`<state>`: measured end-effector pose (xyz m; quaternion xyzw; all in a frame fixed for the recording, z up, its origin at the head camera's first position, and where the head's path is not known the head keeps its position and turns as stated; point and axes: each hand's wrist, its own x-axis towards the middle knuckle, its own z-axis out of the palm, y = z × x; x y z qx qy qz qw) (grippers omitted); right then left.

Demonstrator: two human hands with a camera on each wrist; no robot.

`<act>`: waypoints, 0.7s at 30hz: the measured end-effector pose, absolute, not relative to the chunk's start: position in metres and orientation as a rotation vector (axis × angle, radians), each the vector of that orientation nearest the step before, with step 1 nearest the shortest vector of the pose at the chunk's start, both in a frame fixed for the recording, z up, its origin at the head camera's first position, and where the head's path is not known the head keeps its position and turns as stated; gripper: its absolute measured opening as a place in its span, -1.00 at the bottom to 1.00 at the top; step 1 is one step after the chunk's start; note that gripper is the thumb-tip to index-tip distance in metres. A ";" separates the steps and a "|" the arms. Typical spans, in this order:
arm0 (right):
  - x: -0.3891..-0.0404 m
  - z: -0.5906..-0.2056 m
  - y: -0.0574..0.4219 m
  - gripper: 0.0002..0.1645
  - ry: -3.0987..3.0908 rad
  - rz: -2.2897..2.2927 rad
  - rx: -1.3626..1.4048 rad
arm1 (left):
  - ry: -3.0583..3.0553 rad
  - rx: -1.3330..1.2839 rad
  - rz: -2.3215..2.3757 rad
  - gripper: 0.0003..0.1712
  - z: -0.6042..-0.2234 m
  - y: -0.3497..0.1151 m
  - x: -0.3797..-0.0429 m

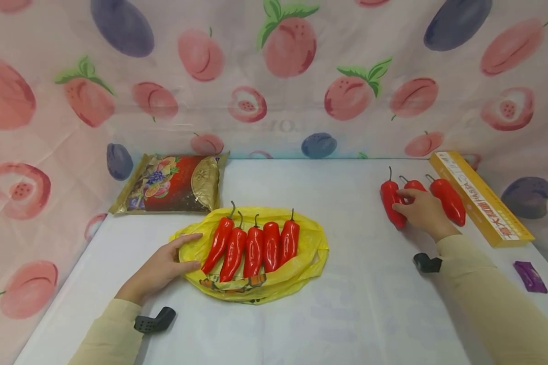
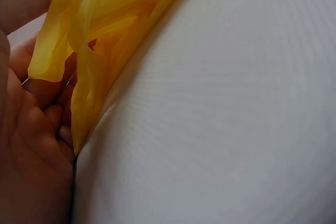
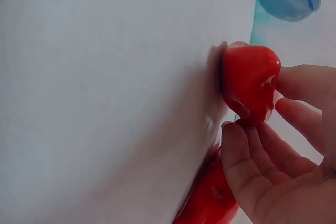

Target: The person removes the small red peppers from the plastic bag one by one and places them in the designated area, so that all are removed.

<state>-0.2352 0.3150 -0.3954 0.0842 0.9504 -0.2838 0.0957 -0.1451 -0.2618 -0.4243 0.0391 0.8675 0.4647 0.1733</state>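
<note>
Head view: the right hand (image 1: 422,213) is nearer to the leftmost pepper (image 1: 388,195) than the left hand (image 1: 162,266) is, and this pepper lies just past its fingers, on their left. The pepper is long, with its stem toward the back cloth (image 1: 297,104) and its tip toward the person. The right fingers and thumb are bent and seem to pinch it. Two more peppers (image 1: 449,200) lie on its right, next to a pasta box (image 1: 484,203). Far to its left sits the yellow bag (image 1: 314,248) with five peppers (image 1: 253,248), and white table (image 1: 351,274) lies between. The bag seems to have a bit of room on its right side. Left wrist view: the left hand is half open, its lower fingers bent with the bag's edge in them; I cannot tell how tight. Right wrist view: the leftmost pepper is end-on, fingertips touching it, and it looks very close to the table.
</note>
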 end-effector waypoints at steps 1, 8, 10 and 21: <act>-0.236 -0.396 0.315 -0.14 2.817 -0.842 0.254 | 2.459 0.108 1.319 -0.16 -0.425 -0.262 -0.145; -0.239 -0.398 0.316 -0.16 2.823 -0.833 0.256 | 2.449 0.102 1.342 -0.16 -0.428 -0.262 -0.145; -0.239 -0.399 0.316 -0.16 2.820 -0.841 0.255 | 2.447 0.102 1.345 -0.16 -0.428 -0.262 -0.145; -0.221 -0.372 0.300 -0.11 2.893 -0.893 0.112 | 2.462 0.106 1.317 -0.16 -0.425 -0.262 -0.145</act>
